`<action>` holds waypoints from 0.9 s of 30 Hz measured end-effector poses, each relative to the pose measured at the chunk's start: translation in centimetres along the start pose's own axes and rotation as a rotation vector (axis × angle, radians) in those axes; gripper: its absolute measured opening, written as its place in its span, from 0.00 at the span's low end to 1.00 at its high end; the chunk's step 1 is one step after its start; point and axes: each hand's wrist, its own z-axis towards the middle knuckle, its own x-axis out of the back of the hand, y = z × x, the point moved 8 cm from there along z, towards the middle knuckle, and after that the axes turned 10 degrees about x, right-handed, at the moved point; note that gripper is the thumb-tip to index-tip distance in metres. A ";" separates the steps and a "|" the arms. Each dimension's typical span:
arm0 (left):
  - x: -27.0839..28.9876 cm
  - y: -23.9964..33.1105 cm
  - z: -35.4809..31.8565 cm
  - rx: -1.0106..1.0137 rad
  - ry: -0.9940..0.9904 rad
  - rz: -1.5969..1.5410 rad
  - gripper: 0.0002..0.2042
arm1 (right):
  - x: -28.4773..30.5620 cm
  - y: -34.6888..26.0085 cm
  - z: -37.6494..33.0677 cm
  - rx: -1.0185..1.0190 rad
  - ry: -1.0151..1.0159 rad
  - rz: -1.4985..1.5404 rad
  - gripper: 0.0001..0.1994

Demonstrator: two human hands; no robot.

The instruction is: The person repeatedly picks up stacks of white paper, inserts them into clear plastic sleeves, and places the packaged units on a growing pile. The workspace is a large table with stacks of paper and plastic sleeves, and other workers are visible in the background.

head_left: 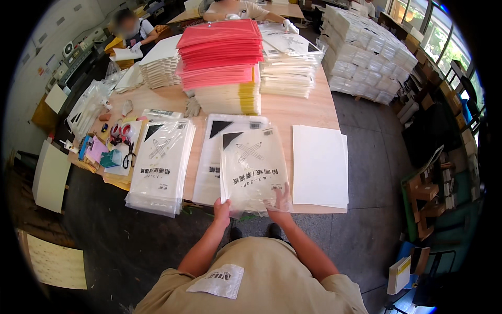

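A clear plastic bag [252, 170] of white paper, printed with crossed pencils and a black corner, lies tilted before me at the table's near edge. My left hand [223, 209] is closed on its near left corner, thumb on top. At the near right corner, my right hand [281, 201] shows through the clear film with its fingers spread; whether it is inside or beneath the bag I cannot tell. Partly covered by this bag is another like it [206, 180]. To the right lies a short stack of plain white sheets [320, 165].
Similar filled bags [159, 167] are piled on the left, beside scissors [129, 156] and tape rolls [125, 131]. A tall stack of red and pink packs [219, 44] stands farther back. Two people sit across the table. A wrapped pallet load [366, 57] stands at the right.
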 end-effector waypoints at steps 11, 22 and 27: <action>0.9 2.1 0.6 0.117 -0.073 -0.035 0.12 | 7.1 10.9 -12.5 -0.528 -0.150 0.445 0.24; 1.7 9.3 -4.0 0.182 -0.235 0.081 0.24 | -5.8 7.1 -1.5 -1.079 -0.391 1.266 0.25; 5.1 14.0 -7.0 -0.191 -0.308 0.179 0.29 | -3.1 -1.2 1.7 -0.630 -0.283 1.000 0.20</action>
